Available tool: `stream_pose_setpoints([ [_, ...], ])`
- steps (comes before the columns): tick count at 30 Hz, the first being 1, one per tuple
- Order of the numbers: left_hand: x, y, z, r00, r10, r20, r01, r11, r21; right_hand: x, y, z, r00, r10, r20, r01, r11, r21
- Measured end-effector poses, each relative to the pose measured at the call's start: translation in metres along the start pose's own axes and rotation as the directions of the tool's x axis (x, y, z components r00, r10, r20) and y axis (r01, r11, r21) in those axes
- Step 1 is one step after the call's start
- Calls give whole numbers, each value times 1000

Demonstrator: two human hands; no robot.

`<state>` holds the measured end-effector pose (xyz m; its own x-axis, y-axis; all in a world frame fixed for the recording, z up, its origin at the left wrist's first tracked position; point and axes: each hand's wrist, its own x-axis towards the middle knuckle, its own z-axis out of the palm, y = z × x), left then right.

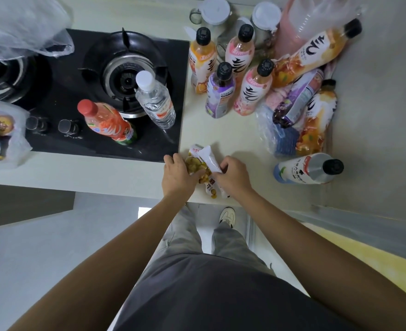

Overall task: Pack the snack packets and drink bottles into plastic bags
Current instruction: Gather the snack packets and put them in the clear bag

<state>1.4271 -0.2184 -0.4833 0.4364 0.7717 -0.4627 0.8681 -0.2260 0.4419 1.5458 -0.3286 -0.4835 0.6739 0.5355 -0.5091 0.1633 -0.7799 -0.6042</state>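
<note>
At the counter's front edge, left hand and right hand grip snack packets lying lengthwise, running away from the person.

The filled plastic bag runs off the left edge, its contents perhaps snacks.
</note>
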Motion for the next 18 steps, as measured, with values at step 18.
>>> stream_pose_setpoints([
  [18,-13,-2,-25,991,28,128,35,886,-463,-2,2,-40,991,88,105,-116,948,297],
])
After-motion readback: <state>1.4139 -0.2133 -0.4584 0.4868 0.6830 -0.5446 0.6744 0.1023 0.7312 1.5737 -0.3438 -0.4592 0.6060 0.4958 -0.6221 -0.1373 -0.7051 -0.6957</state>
